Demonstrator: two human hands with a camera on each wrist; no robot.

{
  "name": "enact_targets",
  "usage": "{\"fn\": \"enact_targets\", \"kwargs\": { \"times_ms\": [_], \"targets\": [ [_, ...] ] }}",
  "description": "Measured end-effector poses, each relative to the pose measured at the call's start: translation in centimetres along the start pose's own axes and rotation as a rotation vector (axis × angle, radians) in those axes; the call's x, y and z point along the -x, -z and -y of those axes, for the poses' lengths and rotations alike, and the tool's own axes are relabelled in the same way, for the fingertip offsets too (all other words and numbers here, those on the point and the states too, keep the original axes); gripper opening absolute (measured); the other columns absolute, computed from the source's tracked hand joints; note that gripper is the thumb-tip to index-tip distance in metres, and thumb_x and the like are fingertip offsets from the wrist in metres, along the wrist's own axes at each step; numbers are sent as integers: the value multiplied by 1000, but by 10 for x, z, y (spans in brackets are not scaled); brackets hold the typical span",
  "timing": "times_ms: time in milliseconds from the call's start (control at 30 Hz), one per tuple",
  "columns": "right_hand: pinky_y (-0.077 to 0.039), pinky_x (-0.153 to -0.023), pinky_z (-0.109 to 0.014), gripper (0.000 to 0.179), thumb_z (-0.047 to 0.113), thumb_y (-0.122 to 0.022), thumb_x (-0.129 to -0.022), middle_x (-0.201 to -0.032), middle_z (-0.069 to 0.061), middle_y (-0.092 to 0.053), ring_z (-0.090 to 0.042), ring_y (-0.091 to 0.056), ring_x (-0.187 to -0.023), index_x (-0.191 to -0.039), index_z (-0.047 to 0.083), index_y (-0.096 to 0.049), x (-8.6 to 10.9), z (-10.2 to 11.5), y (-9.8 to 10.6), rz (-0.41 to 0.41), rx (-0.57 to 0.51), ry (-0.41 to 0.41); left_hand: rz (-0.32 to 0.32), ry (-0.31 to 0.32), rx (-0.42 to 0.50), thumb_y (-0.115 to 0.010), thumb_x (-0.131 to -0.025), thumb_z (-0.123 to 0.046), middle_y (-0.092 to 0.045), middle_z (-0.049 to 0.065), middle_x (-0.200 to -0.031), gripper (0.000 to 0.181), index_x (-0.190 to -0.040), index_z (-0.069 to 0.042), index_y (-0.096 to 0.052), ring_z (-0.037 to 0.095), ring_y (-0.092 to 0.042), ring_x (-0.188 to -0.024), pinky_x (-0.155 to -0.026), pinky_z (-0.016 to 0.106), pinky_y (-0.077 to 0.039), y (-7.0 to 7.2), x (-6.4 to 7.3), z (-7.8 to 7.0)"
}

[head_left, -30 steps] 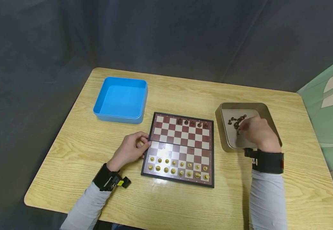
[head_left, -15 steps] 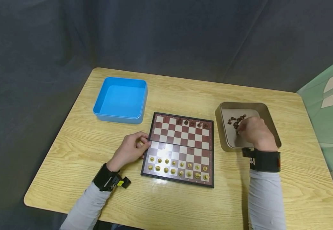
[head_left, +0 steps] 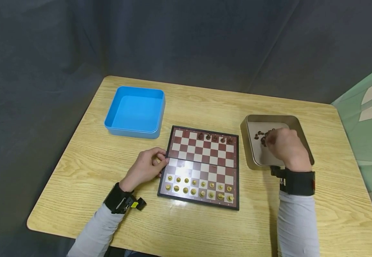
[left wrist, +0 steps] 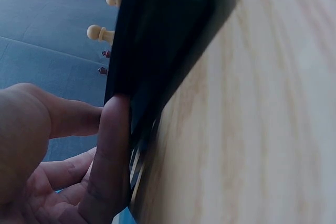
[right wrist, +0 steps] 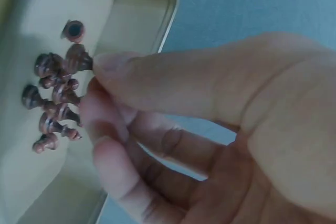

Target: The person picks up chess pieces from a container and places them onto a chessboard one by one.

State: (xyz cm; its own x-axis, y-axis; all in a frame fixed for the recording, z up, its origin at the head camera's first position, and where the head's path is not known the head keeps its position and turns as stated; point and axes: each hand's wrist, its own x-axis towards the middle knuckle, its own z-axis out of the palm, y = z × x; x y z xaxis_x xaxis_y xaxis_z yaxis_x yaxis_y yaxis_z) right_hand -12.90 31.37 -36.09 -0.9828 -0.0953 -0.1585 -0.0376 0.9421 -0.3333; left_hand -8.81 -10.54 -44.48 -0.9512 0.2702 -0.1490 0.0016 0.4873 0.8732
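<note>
My left hand (head_left: 145,165) is at the left edge of a folding chessboard (head_left: 202,162), near its hinge line. In the left wrist view, its fingers (left wrist: 107,150) hold the board's dark edge. Over a metal tin (head_left: 250,142) on the right, my right hand (head_left: 283,146) has thumb and forefinger together. They pinch a dark reddish-brown chess piece (right wrist: 77,59), partly covered by the fingertips, so its kind is hidden. Several more brown chess pieces (right wrist: 52,124) lie loose in the tin beside the fingertips.
Two rows of pale gold chess pieces (head_left: 185,190) stand on the board's near side. Several brown pieces (head_left: 215,137) stand along the far right row. A blue box (head_left: 134,134) sits at the back left of the wooden table (head_left: 86,171).
My right hand has shifted slightly left within the tin, and the brown piece by its fingertips no longer shows in the head view. The left hand stays at the board's edge.
</note>
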Motion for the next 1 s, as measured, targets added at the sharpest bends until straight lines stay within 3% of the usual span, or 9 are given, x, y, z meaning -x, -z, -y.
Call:
{"fn": "enact_targets", "kwargs": {
  "times_ms": [367, 600, 1000],
  "targets": [
    [-42, -46, -31, 8, 2, -61, -76, -73, -5, -62, -16, -54, -57, -79, 7, -67, 4, 14, 1, -174, -33, 126, -3, -2, -9, -60, -81, -26, -57, -3, -77, 23, -101, -16, -55, 14, -55, -46, -39, 30, -45, 0, 0, -1],
    [-43, -49, -30, 8, 4, -62, -76, -74, -3, -62, -14, -56, -63, -81, 10, -67, 6, 26, 2, -205, -75, 182, 4, -18, -10, -60, -82, -26, -57, -3, -78, 24, -102, -15, -55, 14, -55, -46, -40, 30, -46, 1, 0, -2],
    [-42, -52, -27, 7, 5, -65, -74, -66, 3, -59, -7, -52, -58, -76, 12, -67, 4, 40, -4, -292, -32, 341, -3, -17, 4, -60, -81, -25, -58, -3, -78, 24, -102, -14, -55, 15, -55, -46, -40, 30, -46, 0, 0, -1]
  ]
}}
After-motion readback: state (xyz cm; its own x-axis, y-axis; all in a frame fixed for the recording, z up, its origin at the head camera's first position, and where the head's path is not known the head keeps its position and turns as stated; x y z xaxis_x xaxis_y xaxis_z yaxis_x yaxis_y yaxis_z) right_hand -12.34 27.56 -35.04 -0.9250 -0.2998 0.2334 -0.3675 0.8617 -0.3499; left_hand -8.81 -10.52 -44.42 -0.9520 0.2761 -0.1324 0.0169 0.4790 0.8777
